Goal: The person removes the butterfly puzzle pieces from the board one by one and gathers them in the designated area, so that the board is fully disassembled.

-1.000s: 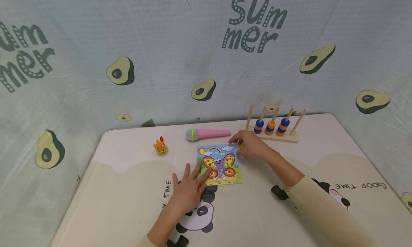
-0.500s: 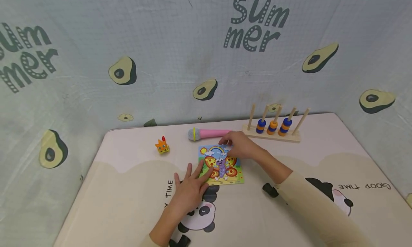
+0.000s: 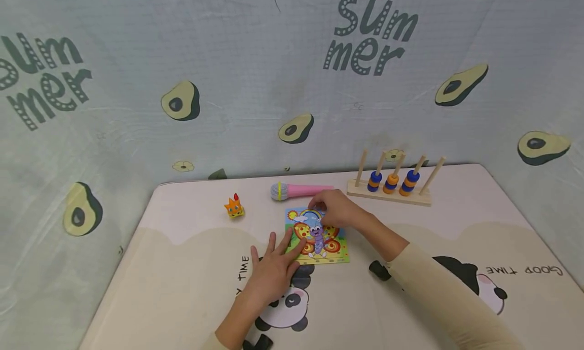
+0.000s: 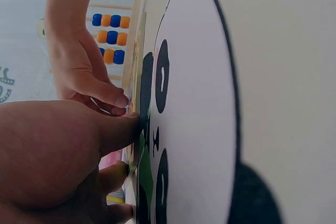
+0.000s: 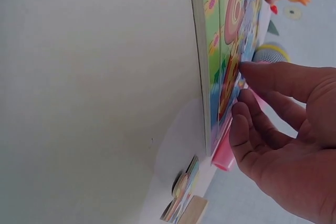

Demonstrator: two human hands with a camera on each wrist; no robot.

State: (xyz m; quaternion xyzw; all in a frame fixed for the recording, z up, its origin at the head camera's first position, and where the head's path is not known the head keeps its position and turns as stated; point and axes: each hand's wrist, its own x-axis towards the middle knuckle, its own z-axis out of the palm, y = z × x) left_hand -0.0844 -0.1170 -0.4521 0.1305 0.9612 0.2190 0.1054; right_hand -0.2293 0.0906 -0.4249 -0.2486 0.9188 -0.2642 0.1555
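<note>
A butterfly picture puzzle (image 3: 328, 257) lies flat on the table in the head view. My left hand (image 3: 269, 276) rests with spread fingers over its left edge. Over the puzzle's upper right part is my right hand (image 3: 339, 208), its fingers bent and pointing down. Seen from the right wrist, the right thumb (image 5: 262, 74) touches the puzzle board (image 5: 215, 30), and the fingertips come close to its surface. No loose piece shows between thumb and fingers; the exact contact is partly hidden. A small printed puzzle piece (image 5: 185, 192) lies on the table beyond the board's corner.
Behind the puzzle lies a pink toy microphone (image 3: 301, 190). A wooden peg stand (image 3: 388, 195) with blue and orange beads stands at back right. To the left is a small orange and yellow toy figure (image 3: 234, 208). A printed cloth wall rises behind the table.
My right hand has moved left from beside the puzzle's upper right corner onto its upper part. The left hand keeps its place on the board. The head view has shifted slightly.
</note>
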